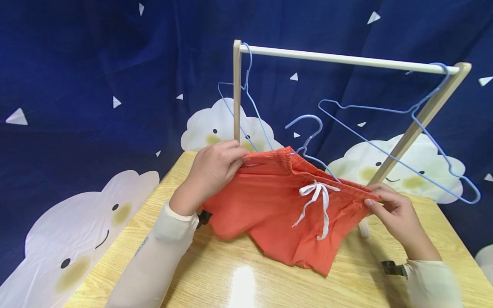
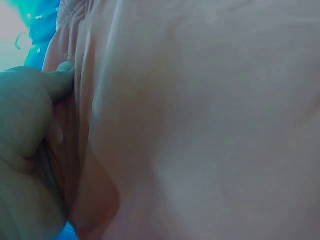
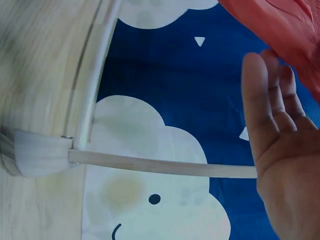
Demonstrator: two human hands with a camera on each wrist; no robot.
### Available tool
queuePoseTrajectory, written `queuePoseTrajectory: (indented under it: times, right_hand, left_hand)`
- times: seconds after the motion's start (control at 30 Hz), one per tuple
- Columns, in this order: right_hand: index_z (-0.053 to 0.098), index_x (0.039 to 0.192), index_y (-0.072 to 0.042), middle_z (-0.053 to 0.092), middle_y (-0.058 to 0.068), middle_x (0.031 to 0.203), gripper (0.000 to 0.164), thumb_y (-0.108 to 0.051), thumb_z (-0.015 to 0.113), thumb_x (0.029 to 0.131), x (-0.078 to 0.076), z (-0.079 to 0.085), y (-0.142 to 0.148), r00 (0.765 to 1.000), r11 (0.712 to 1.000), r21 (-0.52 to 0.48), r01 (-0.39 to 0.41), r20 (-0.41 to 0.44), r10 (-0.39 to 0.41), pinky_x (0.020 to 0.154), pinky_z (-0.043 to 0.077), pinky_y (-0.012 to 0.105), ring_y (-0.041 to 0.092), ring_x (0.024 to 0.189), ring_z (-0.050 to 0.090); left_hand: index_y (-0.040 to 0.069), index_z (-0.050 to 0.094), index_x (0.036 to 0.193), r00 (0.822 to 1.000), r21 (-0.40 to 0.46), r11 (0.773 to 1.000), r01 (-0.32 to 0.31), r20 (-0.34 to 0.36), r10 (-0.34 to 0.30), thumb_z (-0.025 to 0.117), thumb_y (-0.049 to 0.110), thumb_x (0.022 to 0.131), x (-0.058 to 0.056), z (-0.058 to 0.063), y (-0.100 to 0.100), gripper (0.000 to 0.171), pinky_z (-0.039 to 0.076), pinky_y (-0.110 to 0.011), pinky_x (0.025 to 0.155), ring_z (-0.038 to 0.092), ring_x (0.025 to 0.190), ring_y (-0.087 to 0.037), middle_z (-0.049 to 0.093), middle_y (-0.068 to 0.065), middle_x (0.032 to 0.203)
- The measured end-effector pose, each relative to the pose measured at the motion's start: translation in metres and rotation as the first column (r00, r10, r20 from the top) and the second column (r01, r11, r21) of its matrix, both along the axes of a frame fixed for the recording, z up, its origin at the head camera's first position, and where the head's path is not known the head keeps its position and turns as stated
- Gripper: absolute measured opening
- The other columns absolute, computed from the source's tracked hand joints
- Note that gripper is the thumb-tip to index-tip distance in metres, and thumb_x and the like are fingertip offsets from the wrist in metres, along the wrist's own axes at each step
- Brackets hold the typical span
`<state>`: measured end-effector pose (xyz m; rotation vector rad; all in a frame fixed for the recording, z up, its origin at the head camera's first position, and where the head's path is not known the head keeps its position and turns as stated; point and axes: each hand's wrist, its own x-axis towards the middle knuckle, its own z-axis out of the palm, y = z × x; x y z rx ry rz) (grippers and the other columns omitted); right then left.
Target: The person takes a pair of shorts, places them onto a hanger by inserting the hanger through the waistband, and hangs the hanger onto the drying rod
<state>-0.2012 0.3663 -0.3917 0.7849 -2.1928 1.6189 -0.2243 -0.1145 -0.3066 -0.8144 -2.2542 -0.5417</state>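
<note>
Orange-red shorts (image 1: 246, 201) with an elastic waistband and a white drawstring (image 1: 326, 211) tied in a bow are held up above the table. My left hand (image 1: 212, 173) pinches their left side near the waistband; in the left wrist view its thumb (image 2: 62, 80) presses on gathered cloth. At the opposite end of the waistband, my right hand (image 1: 398, 218) grips the corner, thumb in front. A blue wire hanger (image 1: 321, 124) has its lower part inside the waist opening, hidden by cloth, and its hook sticking up. In the right wrist view the fingers (image 3: 257, 95) lie beside the shorts.
Behind the shorts stands a small wooden rack with a white rail (image 1: 339, 58). One blue hanger (image 1: 250, 60) hangs at its left end, another (image 1: 377, 108) at its right. The wooden table (image 1: 208, 273) meets a dark blue curtain (image 1: 96, 64) with cloud prints.
</note>
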Motion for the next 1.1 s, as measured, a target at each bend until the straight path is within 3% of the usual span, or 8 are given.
queuePoseTrajectory:
  times: [0.17, 0.33, 0.4, 0.57, 0.67, 0.83, 1.0, 1.1]
  right_hand:
    - [0.068, 0.103, 0.019, 0.070, 0.011, 0.116, 0.014, 0.024, 0.057, 0.097, 0.003, 0.006, -0.003, 0.999, 0.991, -0.131, -0.013, -0.048, 0.007, 0.080, 0.060, 0.016, 0.017, 0.105, 0.066]
    - [0.063, 0.103, 0.016, 0.071, 0.006, 0.116, 0.007, 0.018, 0.056, 0.101, 0.009, 0.016, -0.018, 0.997, 0.987, -0.137, 0.079, -0.016, -0.082, 0.078, 0.059, 0.017, 0.013, 0.101, 0.069]
    - [0.060, 0.102, 0.016, 0.071, 0.005, 0.113, 0.005, 0.017, 0.055, 0.103, 0.011, 0.019, -0.025, 0.996, 0.986, -0.145, 0.081, -0.030, -0.087, 0.076, 0.058, 0.017, 0.012, 0.095, 0.069]
    - [0.050, 0.108, 0.021, 0.068, 0.004, 0.101, 0.005, 0.018, 0.047, 0.104, 0.013, 0.021, -0.036, 0.994, 0.989, -0.150, -0.009, -0.109, -0.008, 0.072, 0.055, 0.018, 0.010, 0.083, 0.066]
    - [0.044, 0.110, 0.020, 0.064, 0.002, 0.095, 0.006, 0.016, 0.044, 0.106, 0.016, 0.022, -0.041, 0.994, 0.993, -0.117, -0.008, -0.111, -0.005, 0.068, 0.052, 0.018, 0.009, 0.080, 0.063]
    - [0.042, 0.110, 0.017, 0.059, 0.002, 0.090, 0.005, 0.015, 0.045, 0.106, 0.025, 0.024, -0.050, 0.988, 0.997, 0.020, 0.072, -0.137, -0.069, 0.062, 0.047, 0.023, 0.012, 0.075, 0.057]
    - [0.048, 0.113, 0.010, 0.059, 0.002, 0.089, 0.010, 0.015, 0.049, 0.105, 0.029, 0.027, -0.055, 0.968, 0.972, 0.182, 0.149, -0.227, -0.106, 0.056, 0.046, 0.028, 0.012, 0.069, 0.056]
    - [0.050, 0.117, 0.008, 0.061, -0.001, 0.092, 0.014, 0.014, 0.051, 0.105, 0.031, 0.029, -0.055, 0.960, 0.961, 0.208, 0.180, -0.250, -0.126, 0.057, 0.047, 0.025, 0.009, 0.072, 0.058]
  left_hand:
    - [0.024, 0.079, 0.097, 1.000, -0.010, 1.000, 0.019, 0.003, -0.019, 0.072, 0.015, 0.102, 0.000, -0.001, 0.002, 0.012, 0.050, -0.038, 0.060, 0.066, 0.079, -0.021, 0.066, 0.005, 0.087]
    - [0.022, 0.078, 0.096, 0.999, 0.015, 0.999, 0.034, 0.008, -0.034, 0.072, 0.015, 0.103, 0.002, -0.003, 0.002, 0.012, 0.051, -0.039, 0.062, 0.066, 0.079, -0.020, 0.065, 0.005, 0.087]
    - [0.022, 0.078, 0.097, 0.999, 0.020, 0.999, 0.042, 0.010, -0.042, 0.071, 0.014, 0.103, 0.003, -0.002, 0.003, 0.013, 0.051, -0.039, 0.062, 0.066, 0.080, -0.020, 0.066, 0.005, 0.087]
    - [0.023, 0.079, 0.099, 0.998, 0.023, 0.998, 0.058, 0.017, -0.058, 0.070, 0.015, 0.104, 0.005, -0.001, 0.006, 0.013, 0.052, -0.038, 0.063, 0.066, 0.081, -0.019, 0.066, 0.006, 0.088]
    - [0.023, 0.078, 0.099, 0.998, 0.024, 0.998, 0.060, 0.018, -0.060, 0.069, 0.015, 0.104, 0.006, -0.001, 0.008, 0.013, 0.051, -0.036, 0.062, 0.064, 0.077, -0.018, 0.065, 0.006, 0.086]
    - [0.023, 0.078, 0.099, 0.997, 0.015, 0.997, 0.081, 0.016, -0.081, 0.068, 0.013, 0.105, 0.008, -0.003, 0.013, 0.015, 0.050, -0.035, 0.061, 0.062, 0.074, -0.015, 0.064, 0.007, 0.084]
    - [0.023, 0.078, 0.100, 0.995, -0.002, 0.995, 0.102, 0.002, -0.102, 0.068, 0.014, 0.105, 0.011, -0.004, 0.017, 0.014, 0.052, -0.035, 0.061, 0.067, 0.077, -0.014, 0.069, 0.008, 0.088]
    - [0.023, 0.078, 0.099, 0.995, 0.006, 0.995, 0.099, -0.007, -0.099, 0.067, 0.015, 0.106, 0.012, -0.004, 0.018, 0.015, 0.052, -0.035, 0.060, 0.067, 0.076, -0.014, 0.069, 0.008, 0.088]
